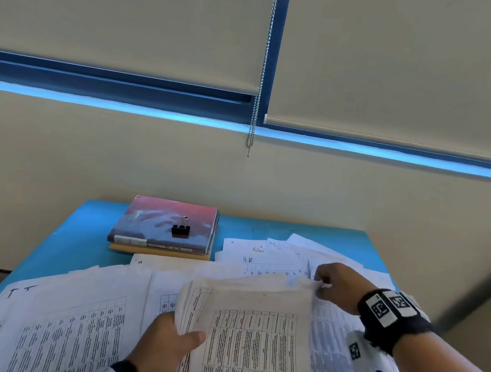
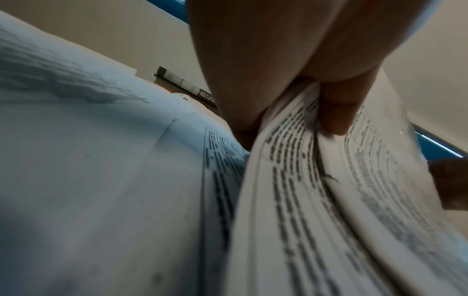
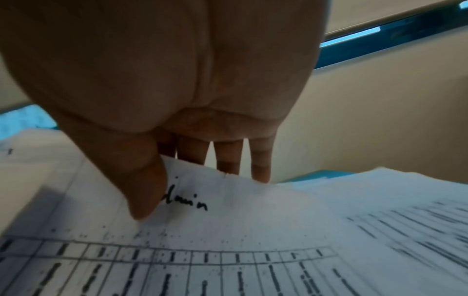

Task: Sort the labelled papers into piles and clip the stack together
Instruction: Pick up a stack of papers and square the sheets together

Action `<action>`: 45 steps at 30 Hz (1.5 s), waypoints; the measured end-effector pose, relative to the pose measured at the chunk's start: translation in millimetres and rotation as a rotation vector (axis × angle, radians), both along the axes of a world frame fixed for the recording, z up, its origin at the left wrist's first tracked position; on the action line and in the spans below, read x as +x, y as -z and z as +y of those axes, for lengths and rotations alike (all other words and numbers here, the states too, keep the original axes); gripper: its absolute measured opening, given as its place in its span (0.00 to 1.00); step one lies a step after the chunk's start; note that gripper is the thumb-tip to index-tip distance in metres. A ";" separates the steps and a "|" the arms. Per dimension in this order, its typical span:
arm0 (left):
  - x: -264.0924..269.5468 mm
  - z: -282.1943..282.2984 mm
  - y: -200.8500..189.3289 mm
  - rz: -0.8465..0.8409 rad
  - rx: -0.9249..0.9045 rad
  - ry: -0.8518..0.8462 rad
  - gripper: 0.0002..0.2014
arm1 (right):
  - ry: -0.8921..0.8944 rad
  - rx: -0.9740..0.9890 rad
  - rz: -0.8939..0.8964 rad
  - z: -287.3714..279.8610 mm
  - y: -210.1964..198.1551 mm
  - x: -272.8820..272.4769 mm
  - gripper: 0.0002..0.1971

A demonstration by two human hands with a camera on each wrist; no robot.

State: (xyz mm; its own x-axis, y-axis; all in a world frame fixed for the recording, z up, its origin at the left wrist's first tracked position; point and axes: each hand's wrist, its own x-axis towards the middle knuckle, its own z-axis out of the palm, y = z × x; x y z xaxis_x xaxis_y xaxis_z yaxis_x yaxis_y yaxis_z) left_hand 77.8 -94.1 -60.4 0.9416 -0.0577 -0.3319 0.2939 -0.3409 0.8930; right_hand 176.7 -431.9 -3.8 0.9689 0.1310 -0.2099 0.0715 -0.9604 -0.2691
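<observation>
While the left hand (image 1: 167,338) grips the paper stack (image 1: 256,333) edge, the right hand (image 1: 339,284) pinches its top corner; binder clip (image 1: 181,227) rests on books (image 1: 164,226).

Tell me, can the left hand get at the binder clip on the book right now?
Probably not yet: the left hand grips the paper stack. The binder clip sits uncovered on the book, nothing blocking it.
</observation>
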 end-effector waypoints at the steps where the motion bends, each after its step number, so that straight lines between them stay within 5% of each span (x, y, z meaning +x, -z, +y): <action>1: -0.3 1.3 -1.9 0.004 -0.006 0.004 0.12 | -0.023 0.043 -0.022 5.7 -5.4 -1.6 0.11; 9: -5.5 6.3 -40.0 -0.055 -0.142 -0.100 0.09 | -0.117 0.347 -0.165 54.4 -81.9 -11.9 0.23; 17: -15.8 12.0 -82.1 -0.218 -0.314 -0.222 0.11 | -0.283 0.438 -0.236 111.4 -143.5 -29.3 0.25; 24: -20.4 20.3 -104.8 -0.362 -0.369 -0.316 0.11 | -0.228 0.389 -0.358 130.3 -172.8 -49.5 0.22; 28: -20.8 43.1 -122.8 -0.440 -0.423 -0.340 0.13 | 0.024 0.705 -0.600 97.7 -170.9 -49.6 0.36; 31: -23.9 57.3 -138.5 -0.506 -0.446 -0.334 0.13 | 0.005 0.969 -0.459 81.1 -152.8 -57.0 0.45; 35: -23.6 66.5 -153.7 -0.566 -0.461 -0.357 0.14 | -0.224 0.998 -0.146 95.5 -125.4 -75.6 0.29; 38: -22.7 65.9 -163.3 -0.593 -0.516 -0.401 0.12 | -0.190 0.925 -0.131 112.3 -110.4 -80.2 0.14; 42: -27.5 60.2 -171.1 -0.582 -0.646 -0.386 0.10 | -0.158 0.974 -0.226 135.3 -98.5 -83.5 0.10; 45: -26.2 70.2 -158.7 -0.549 -0.619 -0.314 0.33 | -0.024 1.150 -0.285 140.1 -98.2 -79.8 0.06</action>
State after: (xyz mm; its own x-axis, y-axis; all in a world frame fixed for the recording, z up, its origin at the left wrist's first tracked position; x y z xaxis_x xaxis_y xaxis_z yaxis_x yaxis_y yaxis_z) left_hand 51.6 -23.9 98.3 0.9614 0.2106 0.1770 -0.2320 0.2750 0.9330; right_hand 96.8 -291.8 94.4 0.9563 0.1210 0.2660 0.2834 -0.1622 -0.9452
